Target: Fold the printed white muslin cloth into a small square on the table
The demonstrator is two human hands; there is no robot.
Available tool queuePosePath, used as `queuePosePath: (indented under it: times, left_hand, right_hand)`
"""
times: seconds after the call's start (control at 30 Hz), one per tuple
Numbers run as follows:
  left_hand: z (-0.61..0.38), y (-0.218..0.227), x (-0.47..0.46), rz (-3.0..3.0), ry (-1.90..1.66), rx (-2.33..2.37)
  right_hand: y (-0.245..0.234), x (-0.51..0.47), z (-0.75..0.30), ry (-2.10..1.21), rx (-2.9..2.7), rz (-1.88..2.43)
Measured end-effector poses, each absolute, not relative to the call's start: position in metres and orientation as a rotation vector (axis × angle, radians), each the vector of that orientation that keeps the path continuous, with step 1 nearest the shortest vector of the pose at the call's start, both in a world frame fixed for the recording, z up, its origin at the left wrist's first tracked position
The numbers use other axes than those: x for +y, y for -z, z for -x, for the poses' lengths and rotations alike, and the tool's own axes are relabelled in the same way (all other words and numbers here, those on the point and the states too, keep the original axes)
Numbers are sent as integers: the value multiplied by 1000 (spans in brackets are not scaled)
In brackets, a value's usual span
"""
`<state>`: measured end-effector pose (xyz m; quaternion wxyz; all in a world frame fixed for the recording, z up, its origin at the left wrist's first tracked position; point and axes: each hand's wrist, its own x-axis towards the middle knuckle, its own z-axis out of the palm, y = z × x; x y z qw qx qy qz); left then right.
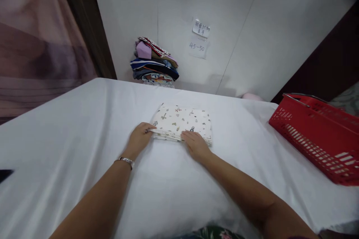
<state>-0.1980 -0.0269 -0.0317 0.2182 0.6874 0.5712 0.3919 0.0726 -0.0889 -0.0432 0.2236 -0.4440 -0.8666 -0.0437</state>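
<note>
A folded white cloth (183, 117) with a small print of plants and figures lies flat on the white-covered table (157, 194). Several layers show along its near edge. My left hand (140, 137), with a metal bracelet at the wrist, is closed on the cloth's near left corner, thumb and fingers pinching the layers. On the near edge, right of the middle, my right hand (196, 145) rests with its fingers stretched over the top of the cloth. The underside of that hand is hidden.
A red plastic basket (314, 134) with metal handles stands at the table's right side. Against the wall (174, 0) at the back is a pile of folded fabrics (154, 63). Two paper notes (198, 47) are stuck beside it. A patterned curtain (42, 44) hangs at left.
</note>
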Motion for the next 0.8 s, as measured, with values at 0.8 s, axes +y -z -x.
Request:
queuePosePath:
  times: [0.8]
  left_hand:
    - [195, 14, -48, -1864, -982, 1583]
  right_hand:
    - [53, -120, -128, 278, -2336, 1306]
